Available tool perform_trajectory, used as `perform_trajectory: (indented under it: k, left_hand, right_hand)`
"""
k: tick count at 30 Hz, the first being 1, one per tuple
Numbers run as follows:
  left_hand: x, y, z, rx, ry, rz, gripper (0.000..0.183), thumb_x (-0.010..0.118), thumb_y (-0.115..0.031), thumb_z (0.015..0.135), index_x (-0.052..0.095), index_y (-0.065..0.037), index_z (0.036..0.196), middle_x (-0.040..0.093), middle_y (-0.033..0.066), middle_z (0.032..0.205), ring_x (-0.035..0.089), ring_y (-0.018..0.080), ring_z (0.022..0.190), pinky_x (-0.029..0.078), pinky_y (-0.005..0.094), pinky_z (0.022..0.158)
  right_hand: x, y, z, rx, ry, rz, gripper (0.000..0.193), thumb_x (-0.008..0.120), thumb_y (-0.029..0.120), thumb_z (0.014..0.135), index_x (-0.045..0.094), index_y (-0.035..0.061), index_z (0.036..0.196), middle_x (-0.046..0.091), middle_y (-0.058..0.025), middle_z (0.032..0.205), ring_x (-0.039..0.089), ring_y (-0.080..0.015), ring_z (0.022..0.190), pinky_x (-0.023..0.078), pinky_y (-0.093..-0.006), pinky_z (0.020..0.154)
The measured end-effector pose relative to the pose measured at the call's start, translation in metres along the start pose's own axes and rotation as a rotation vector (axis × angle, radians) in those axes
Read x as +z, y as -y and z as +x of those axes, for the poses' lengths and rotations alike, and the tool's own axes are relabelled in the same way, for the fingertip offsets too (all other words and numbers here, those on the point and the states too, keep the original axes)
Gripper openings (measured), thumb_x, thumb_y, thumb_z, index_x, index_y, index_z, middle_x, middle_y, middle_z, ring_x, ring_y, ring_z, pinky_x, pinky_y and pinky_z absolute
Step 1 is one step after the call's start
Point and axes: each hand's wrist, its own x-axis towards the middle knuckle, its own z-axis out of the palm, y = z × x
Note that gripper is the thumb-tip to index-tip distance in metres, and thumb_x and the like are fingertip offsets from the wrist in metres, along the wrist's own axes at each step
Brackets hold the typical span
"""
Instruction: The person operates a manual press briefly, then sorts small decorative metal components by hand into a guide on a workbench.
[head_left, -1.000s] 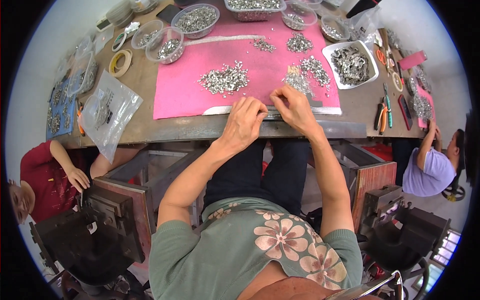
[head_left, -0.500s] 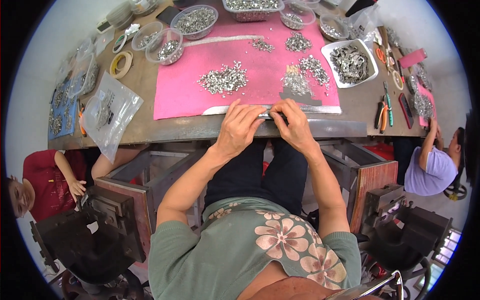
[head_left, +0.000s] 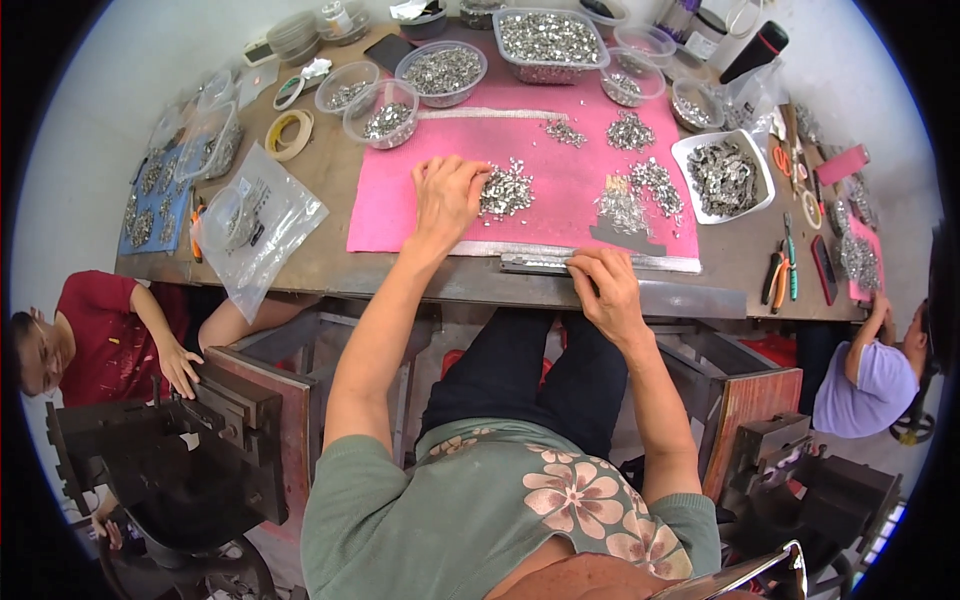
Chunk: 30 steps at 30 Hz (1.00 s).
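Note:
My left hand [head_left: 446, 200] is over the pink mat [head_left: 385, 215], at the left side of a pile of small silvery metal pieces [head_left: 508, 192]. Its fingers are bent and bunched downward; the fingertips are hidden, so whatever they pinch cannot be made out. At the bench's front edge my right hand [head_left: 608, 285] grips the right end of a narrow dark metal bar [head_left: 530, 264], thumb and fingers closed on it. A light strip shows along the bar's top. Beyond that hand lie thin silvery pins [head_left: 622, 210] and another heap of metal pieces [head_left: 656, 186].
Clear tubs [head_left: 440, 75] of metal parts line the back. A white tray [head_left: 725, 178] of dark parts stands right, near pliers [head_left: 775, 275]. Tape rolls [head_left: 289, 135] and a plastic bag [head_left: 265, 220] lie left. Co-workers sit at both sides, one in a red shirt [head_left: 110, 340].
Both hands were together at the bar on the edge. The left hand has left it and moved forward and left to the pile; the right hand stays on the bar. The view has shifted.

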Motion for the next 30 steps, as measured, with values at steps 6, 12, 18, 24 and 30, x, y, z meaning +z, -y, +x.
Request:
perform_trajectory:
  k: [6, 12, 18, 24, 30]
  left_hand:
    - [0.003, 0.012, 0.015, 0.033, 0.165, 0.161, 0.011, 0.072, -0.021, 0.089, 0.077, -0.013, 0.092, 0.067, 0.0038, 0.086, 0.058, 0.0243, 0.089, 0.033, 0.0488, 0.098]
    - [-0.002, 0.007, 0.015, -0.035, 0.093, 0.026, 0.008, 0.074, -0.020, 0.087, 0.077, -0.013, 0.089, 0.068, 0.0018, 0.088, 0.059, 0.0223, 0.089, 0.032, 0.0477, 0.098]
    - [0.010, -0.037, 0.002, 0.283, 0.183, -0.137, 0.007, 0.076, -0.022, 0.085, 0.077, -0.016, 0.089, 0.065, -0.0006, 0.087, 0.058, 0.0190, 0.091, 0.031, 0.0451, 0.100]
    - [0.014, -0.044, -0.004, 0.280, 0.329, -0.117, 0.007, 0.074, -0.021, 0.086, 0.076, -0.015, 0.089, 0.063, -0.0004, 0.087, 0.057, 0.0187, 0.093, 0.031, 0.0465, 0.102]
    - [0.013, -0.058, -0.008, 0.234, 0.336, -0.102, 0.005, 0.073, -0.017, 0.087, 0.075, -0.012, 0.089, 0.064, 0.0009, 0.087, 0.058, 0.0202, 0.092, 0.032, 0.0473, 0.101]
  right_hand:
    - [0.003, -0.006, -0.010, 0.136, -0.092, 0.129, 0.016, 0.071, -0.001, 0.085, 0.070, 0.0025, 0.100, 0.069, -0.0103, 0.096, 0.065, -0.0281, 0.086, 0.048, -0.0380, 0.079]
    - [0.006, -0.011, -0.017, 0.255, -0.178, 0.192, 0.013, 0.070, -0.002, 0.087, 0.070, 0.0012, 0.100, 0.070, -0.0112, 0.094, 0.066, -0.0267, 0.084, 0.049, -0.0358, 0.079]
    - [0.008, -0.012, -0.018, 0.285, -0.231, 0.197, 0.012, 0.069, -0.003, 0.088, 0.070, 0.0008, 0.099, 0.069, -0.0111, 0.091, 0.066, -0.0256, 0.083, 0.049, -0.0346, 0.078]
    - [0.004, -0.010, -0.021, 0.305, -0.264, 0.215, 0.012, 0.069, -0.004, 0.087, 0.070, 0.0000, 0.098, 0.070, -0.0107, 0.091, 0.065, -0.0251, 0.083, 0.049, -0.0344, 0.079]
    - [0.005, -0.011, -0.025, 0.345, -0.298, 0.229, 0.011, 0.069, -0.004, 0.087, 0.070, -0.0002, 0.097, 0.070, -0.0116, 0.092, 0.066, -0.0258, 0.084, 0.050, -0.0347, 0.079]
